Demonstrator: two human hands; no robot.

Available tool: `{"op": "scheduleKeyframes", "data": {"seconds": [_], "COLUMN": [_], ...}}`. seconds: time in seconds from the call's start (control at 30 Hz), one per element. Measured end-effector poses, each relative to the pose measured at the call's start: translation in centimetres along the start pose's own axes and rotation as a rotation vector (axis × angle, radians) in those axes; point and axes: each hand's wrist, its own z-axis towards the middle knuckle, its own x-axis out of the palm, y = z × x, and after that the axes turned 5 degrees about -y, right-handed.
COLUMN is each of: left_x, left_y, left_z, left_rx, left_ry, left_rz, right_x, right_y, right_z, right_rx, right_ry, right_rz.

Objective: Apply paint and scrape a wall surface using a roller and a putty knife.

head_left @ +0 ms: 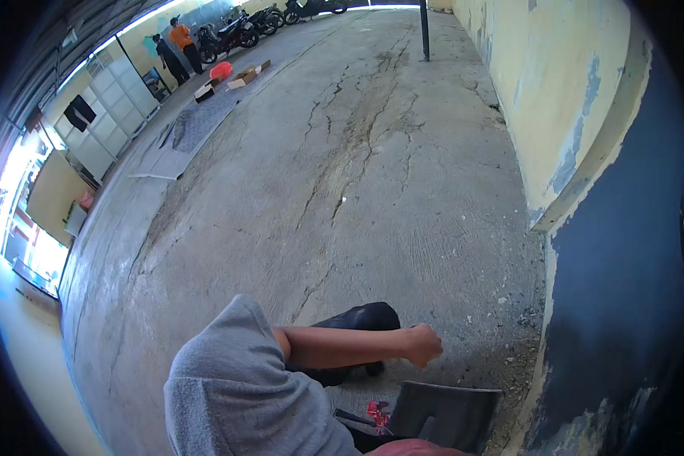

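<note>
My left arm, in a grey sleeve [235, 380], reaches across to the right. At its end my left hand [424, 346] is closed in a fist above the concrete floor; whatever it may hold is hidden. Under the forearm shows a dark knee [365, 317]. Just below the hand a dark grey flat panel [456, 410] stands tilted, close to the wall. Beside it lies a small red and whitish item [378, 414], too small to name, with a thin black piece. A pinkish form [414, 448] is cut off at the bottom edge. My right hand does not show.
The cracked concrete floor [281, 213] stretches ahead. A peeling yellow and dark wall [623, 251] runs along the right, and a dark post [425, 30] stands farther off. Grey mats [190, 137], open cartons [243, 77], two people and several motorbikes [232, 39] are far left.
</note>
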Motion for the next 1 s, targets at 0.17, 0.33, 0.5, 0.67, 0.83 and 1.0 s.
{"op": "scheduleKeyframes", "data": {"seconds": [0.17,0.33,0.5,0.67,0.83,1.0], "left_x": [2.0,3.3,3.9,2.3,10.5,24.8], "left_y": [-3.6,-8.2,-10.2,-16.7,-25.5,-28.5], "left_z": [4.4,6.8,6.2,9.5,12.9,14.7], "left_rx": [0.122,0.361,0.742,0.949,0.945,1.444], "left_ry": [0.000,0.174,0.264,1.021,0.825,0.526], "left_rz": [-0.011,0.120,-0.066,-0.065,0.066,0.088], "right_x": [1.0,-0.8,-5.3,-3.6,-4.4,-6.0], "right_y": [-1.2,-6.8,-16.9,-22.2,-19.1,-16.0], "right_z": [-2.3,-6.6,-22.5,-31.0,-30.8,-31.9], "right_rx": [0.030,0.112,0.439,0.156,0.609,0.656], "right_ry": [0.011,-0.023,-0.123,-0.147,-0.458,-0.592], "right_rz": [-0.027,-0.031,-0.061,-0.428,-0.115,-0.082]}}
